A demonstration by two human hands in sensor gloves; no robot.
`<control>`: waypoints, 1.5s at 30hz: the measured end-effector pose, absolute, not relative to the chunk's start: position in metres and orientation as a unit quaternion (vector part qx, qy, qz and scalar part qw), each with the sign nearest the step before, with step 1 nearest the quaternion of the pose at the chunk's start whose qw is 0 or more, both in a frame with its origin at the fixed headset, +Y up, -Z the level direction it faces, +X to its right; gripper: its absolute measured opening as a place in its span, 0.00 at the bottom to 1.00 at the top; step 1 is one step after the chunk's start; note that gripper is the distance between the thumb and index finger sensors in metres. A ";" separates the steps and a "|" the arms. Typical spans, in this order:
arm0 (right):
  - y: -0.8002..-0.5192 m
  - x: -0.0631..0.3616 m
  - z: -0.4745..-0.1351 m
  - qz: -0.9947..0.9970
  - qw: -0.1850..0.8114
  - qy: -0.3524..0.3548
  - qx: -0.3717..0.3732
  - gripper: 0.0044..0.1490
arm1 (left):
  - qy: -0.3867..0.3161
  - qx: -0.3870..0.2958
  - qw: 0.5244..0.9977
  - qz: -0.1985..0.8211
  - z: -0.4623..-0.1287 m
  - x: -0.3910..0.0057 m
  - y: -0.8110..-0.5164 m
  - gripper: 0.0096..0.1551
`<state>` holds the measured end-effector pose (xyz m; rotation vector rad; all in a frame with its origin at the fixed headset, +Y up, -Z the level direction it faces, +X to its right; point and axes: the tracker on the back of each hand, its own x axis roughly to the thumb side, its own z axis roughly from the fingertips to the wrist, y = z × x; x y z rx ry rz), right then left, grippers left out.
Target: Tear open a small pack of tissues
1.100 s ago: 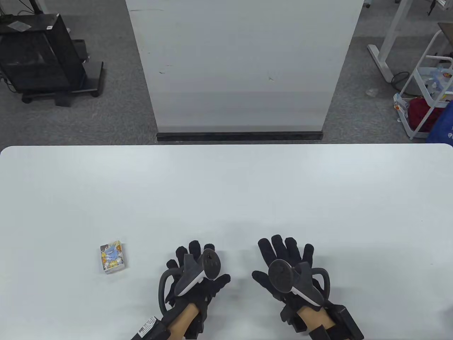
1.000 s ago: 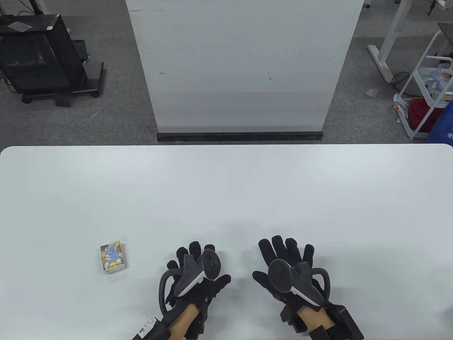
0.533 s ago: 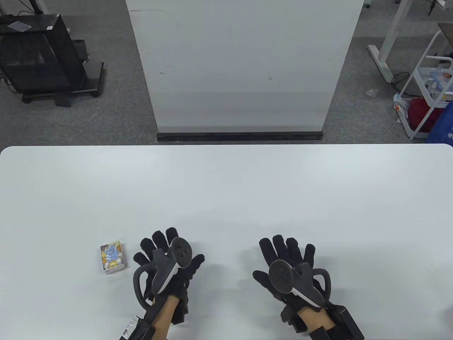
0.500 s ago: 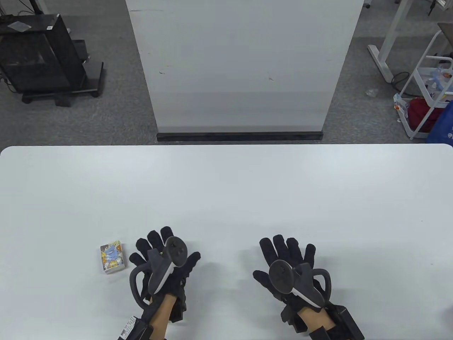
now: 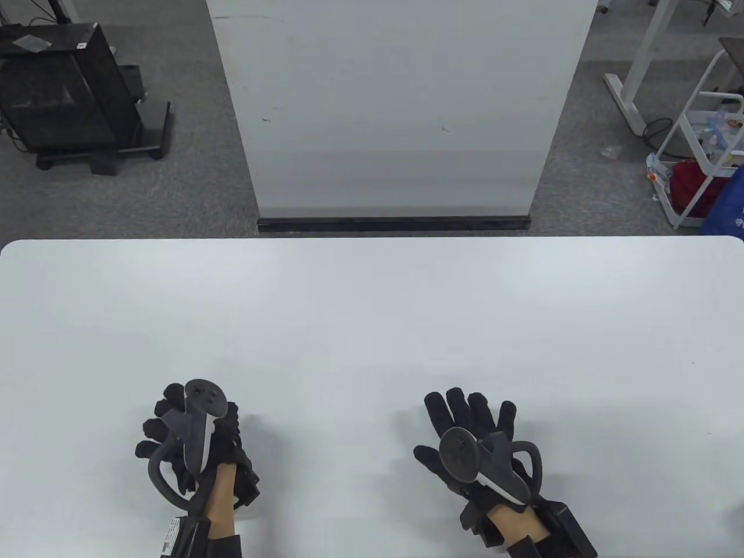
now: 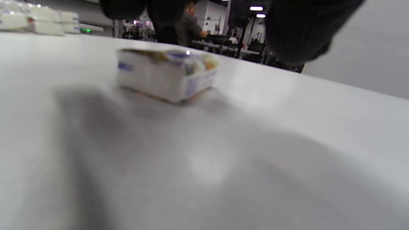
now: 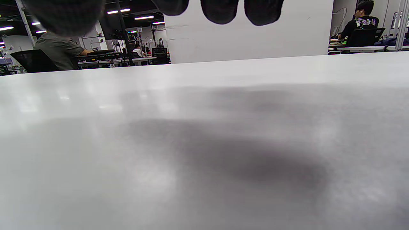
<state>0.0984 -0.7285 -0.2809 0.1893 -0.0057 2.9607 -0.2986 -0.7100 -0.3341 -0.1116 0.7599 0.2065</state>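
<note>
My left hand (image 5: 189,433) hangs over the tissue pack (image 6: 166,75); nothing gripped yet.

From my left wrist view the fingers (image 6: 297,32) hang spread above and clear of the pack, not touching it; it lies flat on the table (image 5: 372,314), just ahead of the palm, one corner towards the camera; from the table view the hand covers it completely; my right hand (image 5: 474,442) rests flat and spread on the table, well apart to the right, holding nothing; so I judge the left is the nearer hand, and it need only come straight down.
</note>
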 end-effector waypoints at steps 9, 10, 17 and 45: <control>-0.730 0.098 -0.282 0.994 0.088 0.001 0.063 0.57 | 0.407 -0.081 0.906 0.086 -0.341 -0.312 -0.725 0.58; -0.730 0.098 -0.281 0.994 0.088 0.001 0.063 0.57 | 0.417 -0.078 0.902 0.081 -0.340 -0.313 -0.724 0.60; -0.730 0.098 -0.282 0.994 0.085 0.001 0.064 0.57 | 0.440 -0.114 0.887 0.082 -0.342 -0.332 -0.732 0.56; -0.725 0.098 -0.279 0.991 0.108 -0.035 0.064 0.52 | -0.031 -0.046 0.987 0.153 -0.320 -0.166 -0.707 0.49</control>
